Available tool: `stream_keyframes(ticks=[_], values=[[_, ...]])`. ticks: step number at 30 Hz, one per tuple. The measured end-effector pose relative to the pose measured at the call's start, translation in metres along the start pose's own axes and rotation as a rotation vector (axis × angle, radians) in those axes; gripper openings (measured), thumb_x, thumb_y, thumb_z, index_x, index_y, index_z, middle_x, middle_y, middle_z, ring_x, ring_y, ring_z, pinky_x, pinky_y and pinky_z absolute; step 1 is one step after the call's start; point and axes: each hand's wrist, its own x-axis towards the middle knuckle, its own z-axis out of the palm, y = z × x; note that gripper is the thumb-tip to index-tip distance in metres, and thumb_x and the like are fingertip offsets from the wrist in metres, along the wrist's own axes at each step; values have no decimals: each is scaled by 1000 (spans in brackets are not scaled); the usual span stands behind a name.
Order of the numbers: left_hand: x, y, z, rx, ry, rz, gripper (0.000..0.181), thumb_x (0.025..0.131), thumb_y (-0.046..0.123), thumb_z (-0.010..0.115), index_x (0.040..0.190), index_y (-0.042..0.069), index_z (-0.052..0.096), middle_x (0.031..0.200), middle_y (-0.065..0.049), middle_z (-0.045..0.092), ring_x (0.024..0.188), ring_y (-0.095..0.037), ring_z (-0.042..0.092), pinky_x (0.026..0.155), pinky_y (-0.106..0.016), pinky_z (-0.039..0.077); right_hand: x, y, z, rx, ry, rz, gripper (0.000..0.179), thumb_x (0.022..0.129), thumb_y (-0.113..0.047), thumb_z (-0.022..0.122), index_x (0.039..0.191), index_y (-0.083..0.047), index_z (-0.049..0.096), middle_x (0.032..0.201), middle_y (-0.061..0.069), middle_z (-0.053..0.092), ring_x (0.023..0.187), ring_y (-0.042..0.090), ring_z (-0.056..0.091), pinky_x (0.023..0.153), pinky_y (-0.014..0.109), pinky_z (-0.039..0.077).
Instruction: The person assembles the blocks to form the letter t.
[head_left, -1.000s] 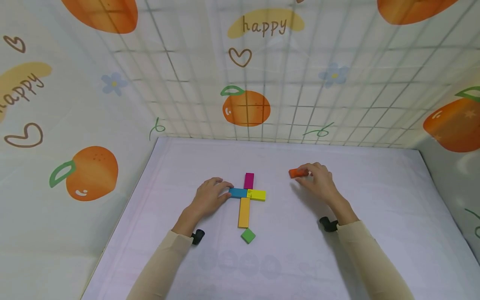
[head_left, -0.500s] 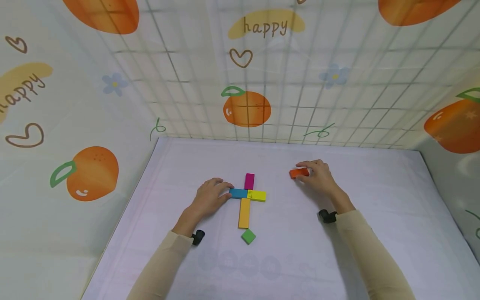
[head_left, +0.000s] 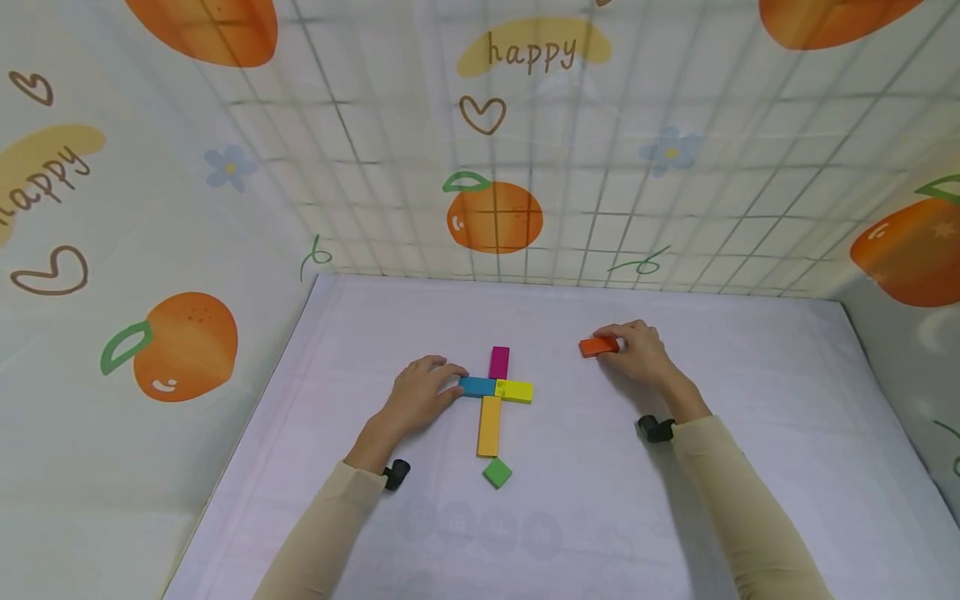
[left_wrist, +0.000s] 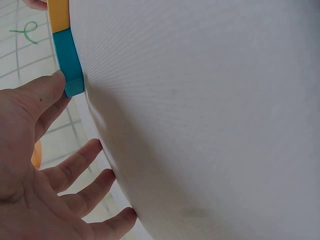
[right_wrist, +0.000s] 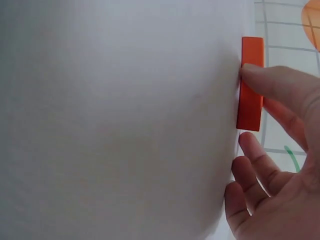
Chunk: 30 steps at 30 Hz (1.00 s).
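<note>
My left hand (head_left: 422,395) pinches the left end of a blue block (head_left: 477,387) between thumb and forefinger; its other fingertips touch the white surface. The blue block (left_wrist: 69,60) lies in a cross-like figure with a yellow block (head_left: 516,392) at its right, a magenta block (head_left: 499,362) above and a long amber block (head_left: 489,426) below. A green square block (head_left: 497,473) lies cornerwise under the amber one. To the right, my right hand (head_left: 637,350) holds an orange-red block (head_left: 592,347) on the surface. The right wrist view has the thumb across that orange-red block (right_wrist: 250,112).
A white cloth-covered tabletop (head_left: 570,517) bears all the blocks. Behind it rises a printed curtain (head_left: 390,217) with oranges, hearts and grid lines. Black wrist cameras sit at both cuffs, the right one (head_left: 656,429) close above the cloth.
My right thumb and forefinger spread apart around the orange-red block, then closed on it again, leaving more of its left part showing. My left hand and the joined blocks stayed put.
</note>
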Motion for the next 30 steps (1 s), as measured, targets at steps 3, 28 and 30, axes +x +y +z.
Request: stream_keyframes(ticks=[3, 28, 30], values=[[0, 0, 0, 0, 4, 1, 35, 98, 35, 65, 132, 29, 63, 144, -12, 50, 137, -32, 39, 110, -58, 32, 1, 1, 0, -5, 3, -9, 35, 89, -10, 72, 124, -6, 70, 120, 24, 57, 109, 39, 43, 81, 49, 34], [0, 0, 0, 5, -9, -12, 35, 99, 37, 64, 133, 30, 63, 145, -11, 49, 138, -32, 38, 111, -59, 31, -13, -4, -2, -43, 10, -30, 36, 87, -16, 78, 121, -6, 70, 117, 26, 56, 100, 39, 46, 76, 48, 37], [0, -1, 0, 7, -7, -13, 35, 99, 37, 64, 133, 30, 63, 145, -11, 49, 137, -32, 38, 111, -59, 31, -16, -7, -1, -46, 17, -36, 36, 86, -16, 79, 120, -7, 70, 117, 26, 55, 101, 40, 46, 76, 49, 37]])
